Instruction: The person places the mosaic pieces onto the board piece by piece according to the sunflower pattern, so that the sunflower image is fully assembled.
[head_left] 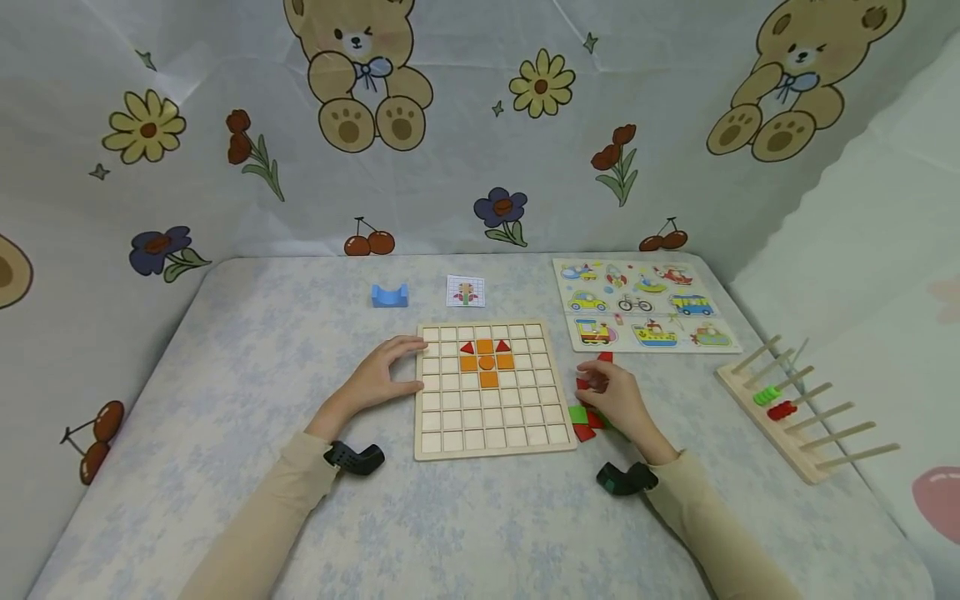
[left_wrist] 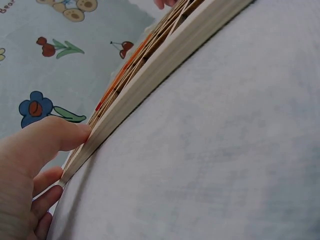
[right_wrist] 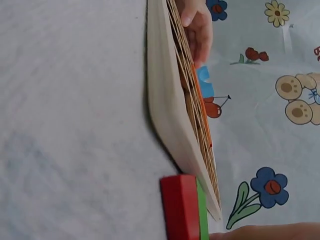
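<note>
A wooden grid board (head_left: 491, 417) lies in the middle of the table. On it are several orange squares (head_left: 489, 379), an orange circle (head_left: 487, 362) and two red triangles (head_left: 502, 346). My left hand (head_left: 381, 372) touches the board's left edge with thumb and fingertips spread apart; the left wrist view shows the thumb (left_wrist: 60, 132) against the rim. Over a small pile of red pieces (head_left: 585, 432) and a green piece (head_left: 578, 415), right of the board, my right hand (head_left: 618, 402) has bent fingers. Whether they pinch a red piece is hidden.
Behind the board are a blue holder (head_left: 390, 297) and a small pattern card (head_left: 466, 292). A vehicle picture puzzle (head_left: 637, 321) lies at the back right. Nearer the right edge stands a wooden peg rack (head_left: 772, 425) with green and red beads.
</note>
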